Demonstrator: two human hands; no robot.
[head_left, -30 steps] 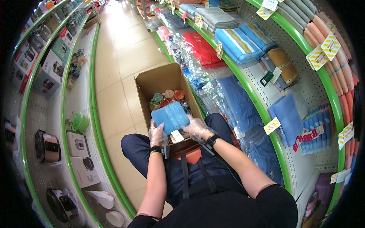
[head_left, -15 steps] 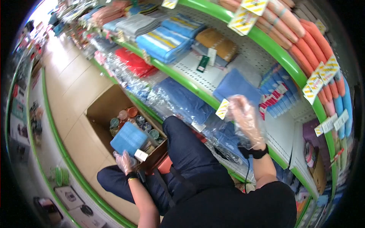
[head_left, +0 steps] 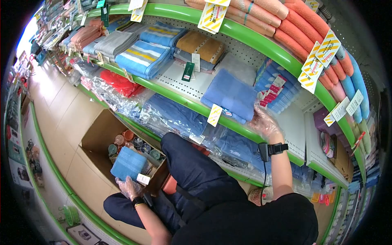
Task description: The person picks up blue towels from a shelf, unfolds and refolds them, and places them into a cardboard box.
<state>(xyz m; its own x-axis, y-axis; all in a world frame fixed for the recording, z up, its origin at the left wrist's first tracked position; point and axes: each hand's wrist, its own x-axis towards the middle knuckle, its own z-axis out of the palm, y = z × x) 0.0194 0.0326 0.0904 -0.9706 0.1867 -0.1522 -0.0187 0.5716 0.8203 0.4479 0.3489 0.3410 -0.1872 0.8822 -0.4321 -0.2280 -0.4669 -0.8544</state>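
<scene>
Left hand: the left hand (head_left: 128,188), in a clear plastic glove, has its fingers closed under the near edge of a folded light-blue terry towel (head_left: 127,162) with a white tag, and grips it.
Towel's place: it is held over the open brown cardboard box (head_left: 96,136) on the floor, just above the round lidded jars (head_left: 136,143) packed inside, well apart from the shelf.
Right hand: the right hand (head_left: 265,121), also gloved, lies with fingers loosely spread against the right edge of the stack of blue folded towels (head_left: 230,94) on the white pegboard shelf (head_left: 175,79); it grips nothing.
Step in hand: probably one towel is lifted from the box while the shelf stack is steadied.
Next move calls for: carrying the towel up past the knee to the stack and laying it flat with edges matched.
</scene>
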